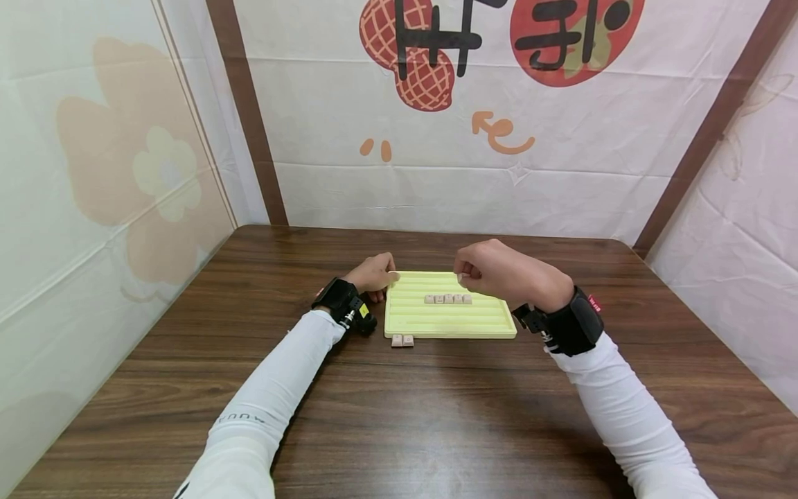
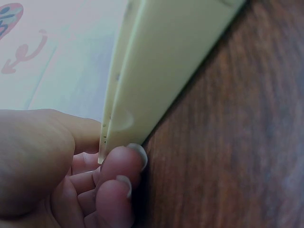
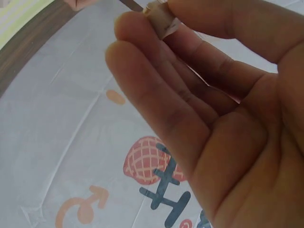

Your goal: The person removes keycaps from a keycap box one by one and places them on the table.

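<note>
A pale yellow ridged tray lies on the table. My left hand grips its far left corner; in the left wrist view the thumb is on the tray's rim and curled fingers touch its side. Above the tray's far right part, my right hand pinches a small beige keycap between thumb and fingertips. Several beige keycaps stand in a row on a middle ridge of the tray. Two more keycaps sit side by side on the table against the tray's near left edge.
The dark wooden table extends around the tray on all sides. Behind it hangs a white printed cloth, and further cloth stands along the left and right sides. Both wrists wear black camera bands.
</note>
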### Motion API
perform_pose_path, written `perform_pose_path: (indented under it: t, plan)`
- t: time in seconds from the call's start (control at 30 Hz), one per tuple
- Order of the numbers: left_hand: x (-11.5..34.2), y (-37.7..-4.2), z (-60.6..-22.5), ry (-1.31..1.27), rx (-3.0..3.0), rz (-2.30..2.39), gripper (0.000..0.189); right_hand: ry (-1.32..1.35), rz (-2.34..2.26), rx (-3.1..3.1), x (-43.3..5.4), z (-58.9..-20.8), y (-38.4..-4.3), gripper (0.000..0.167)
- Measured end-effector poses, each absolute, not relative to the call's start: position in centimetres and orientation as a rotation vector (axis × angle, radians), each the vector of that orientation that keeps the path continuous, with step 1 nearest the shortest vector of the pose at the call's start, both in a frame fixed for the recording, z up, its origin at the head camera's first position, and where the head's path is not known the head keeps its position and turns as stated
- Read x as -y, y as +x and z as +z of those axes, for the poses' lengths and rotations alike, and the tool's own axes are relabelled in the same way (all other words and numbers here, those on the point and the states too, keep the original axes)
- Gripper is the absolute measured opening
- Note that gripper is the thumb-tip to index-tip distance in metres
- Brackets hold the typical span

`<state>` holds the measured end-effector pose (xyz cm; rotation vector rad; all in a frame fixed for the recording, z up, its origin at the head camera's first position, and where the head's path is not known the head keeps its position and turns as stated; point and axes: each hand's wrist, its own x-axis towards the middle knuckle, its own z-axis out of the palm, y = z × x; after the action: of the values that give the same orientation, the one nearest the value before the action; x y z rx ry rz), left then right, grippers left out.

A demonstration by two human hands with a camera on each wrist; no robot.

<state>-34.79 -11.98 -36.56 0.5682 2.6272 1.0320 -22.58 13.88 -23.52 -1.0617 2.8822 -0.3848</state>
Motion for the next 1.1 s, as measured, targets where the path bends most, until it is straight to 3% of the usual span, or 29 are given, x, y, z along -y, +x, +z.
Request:
perform_pose_path:
  t: [0.9, 1.1]
  plan:
    - [11.9, -35.4, -36.8, 0.549, -2.634, 1.011, 0.017, -1.173, -0.257, -2.718, -10.7, -26.8, -22.8, 0.005]
    - [11.8, -35.5, -37.0, 0.53, -2.635, 1.013, 0.017, -1.283, -0.212, -2.695, -9.9, -27.7, -22.9, 0.024]
